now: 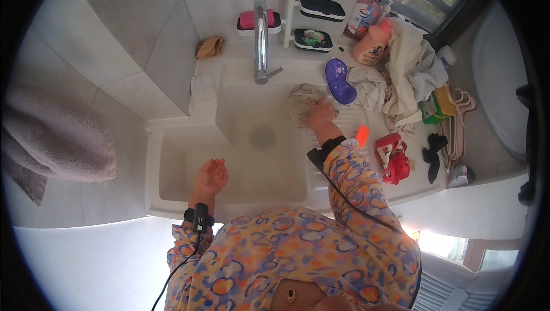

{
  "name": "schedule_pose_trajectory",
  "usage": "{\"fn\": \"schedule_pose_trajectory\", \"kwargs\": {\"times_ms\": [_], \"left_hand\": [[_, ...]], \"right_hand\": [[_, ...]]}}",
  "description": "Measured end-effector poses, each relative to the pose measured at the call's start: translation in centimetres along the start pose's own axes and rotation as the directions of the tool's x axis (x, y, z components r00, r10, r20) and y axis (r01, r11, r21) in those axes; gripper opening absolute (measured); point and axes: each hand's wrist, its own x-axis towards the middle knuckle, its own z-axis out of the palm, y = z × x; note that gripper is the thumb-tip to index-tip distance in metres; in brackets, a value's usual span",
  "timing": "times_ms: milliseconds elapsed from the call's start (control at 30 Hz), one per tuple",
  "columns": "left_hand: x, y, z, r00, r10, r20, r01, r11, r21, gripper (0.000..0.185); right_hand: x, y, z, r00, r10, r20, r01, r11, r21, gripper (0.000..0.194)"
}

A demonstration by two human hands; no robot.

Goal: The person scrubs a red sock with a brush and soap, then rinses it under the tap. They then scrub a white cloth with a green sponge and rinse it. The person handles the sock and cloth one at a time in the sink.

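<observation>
My right hand (320, 115) rests with spread, bent fingers on a wet-looking beige cloth (303, 100) at the right rim of the white sink (262, 173); whether the fingers grip it cannot be told. Palm up, my left hand (212, 178) is over the sink's left front part, with fingers loosely curled and nothing in it. A chrome faucet (261, 44) stands at the back of the basin. Just beyond the right hand lie a purple sleep mask (339, 80) and a crumpled whitish cloth (368, 87). An orange object (362, 135) lies beside my right wrist.
Soap dishes (313, 40) stand behind the sink. At the back right are a peach bottle (373, 44), a clear pink bottle (363, 16) and cream cloths (404, 66). A red package (392, 158), black cloth (434, 156) and pink hangers (457, 126) lie right. A towel (60, 135) hangs left.
</observation>
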Motion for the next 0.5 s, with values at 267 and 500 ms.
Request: {"fn": "schedule_pose_trajectory", "kwargs": {"times_ms": [267,500], "left_hand": [[3.8,0.5,-1.7,0.996,-0.057,0.066,0.065,0.99,-0.124,0.011],[6.5,0.3,-3.4,0.995,-0.038,0.096,0.052,0.988,-0.142,0.011]], "right_hand": [[-4.7,-7.0,8.3,0.892,-0.451,0.017,0.432,0.863,0.261,0.046],[-5.8,-9.8,13.8,0.904,-0.42,0.085,0.411,0.906,0.106,0.069]]}}
